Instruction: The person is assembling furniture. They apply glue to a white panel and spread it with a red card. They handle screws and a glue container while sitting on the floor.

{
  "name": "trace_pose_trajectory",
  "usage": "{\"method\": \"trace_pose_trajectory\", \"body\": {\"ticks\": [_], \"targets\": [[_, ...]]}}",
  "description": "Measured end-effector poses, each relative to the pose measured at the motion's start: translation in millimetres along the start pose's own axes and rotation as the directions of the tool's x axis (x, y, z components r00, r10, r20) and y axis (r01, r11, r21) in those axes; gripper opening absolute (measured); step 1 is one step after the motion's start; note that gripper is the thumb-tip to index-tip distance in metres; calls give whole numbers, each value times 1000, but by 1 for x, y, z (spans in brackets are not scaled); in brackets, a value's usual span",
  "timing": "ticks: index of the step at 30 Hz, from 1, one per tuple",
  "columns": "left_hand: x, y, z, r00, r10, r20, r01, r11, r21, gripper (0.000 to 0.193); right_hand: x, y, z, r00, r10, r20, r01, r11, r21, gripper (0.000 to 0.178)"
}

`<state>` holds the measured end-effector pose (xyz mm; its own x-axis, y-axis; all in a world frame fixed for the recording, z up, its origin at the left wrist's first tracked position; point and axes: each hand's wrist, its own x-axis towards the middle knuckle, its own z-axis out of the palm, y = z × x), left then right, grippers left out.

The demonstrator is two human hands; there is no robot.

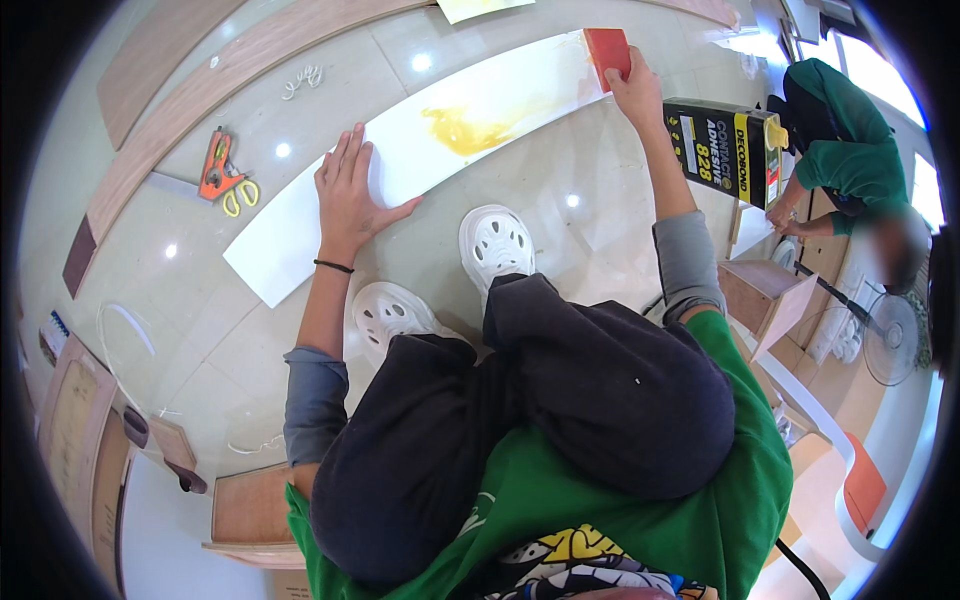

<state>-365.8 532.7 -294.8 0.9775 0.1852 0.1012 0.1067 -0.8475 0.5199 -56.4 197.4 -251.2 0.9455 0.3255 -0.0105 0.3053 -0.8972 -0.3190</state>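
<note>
Green shirt is seen nearest; white strip is laid on floor, pressed by flat-spread left hand; red piece is gripped by right hand at strip's right end; yellow smear is spread mid-strip, left end bare: work judged partly done

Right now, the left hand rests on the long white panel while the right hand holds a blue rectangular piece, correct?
No: the rectangular piece in the right hand is red, not blue, as the head view shows. The rest stands.
</note>
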Motion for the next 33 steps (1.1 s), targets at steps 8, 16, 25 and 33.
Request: {"method": "trace_pose_trajectory", "body": {"ticks": [8, 16, 25, 33], "targets": [[-1, -3, 4, 1000, 3, -4, -3, 1000, 15, 91, -9, -7, 3, 999, 32, 28, -29, 996, -90, 39], [-2, -2, 5, 1000, 2, -11, -2, 1000, 13, 92, -6, -14, 3, 999, -3, 47, 9, 993, -114, 38], [-4, -3, 7, 1000, -1, -20, 1, 1000, -12, 89, -16, -22, 13, 997, -74, 37, 77, 992, -102, 37], [-3, -3, 7, 1000, -3, -16, 3, 1000, -1, 88, -13, -29, 22, 995, -85, 55, 93, 983, -157, 37]]}}
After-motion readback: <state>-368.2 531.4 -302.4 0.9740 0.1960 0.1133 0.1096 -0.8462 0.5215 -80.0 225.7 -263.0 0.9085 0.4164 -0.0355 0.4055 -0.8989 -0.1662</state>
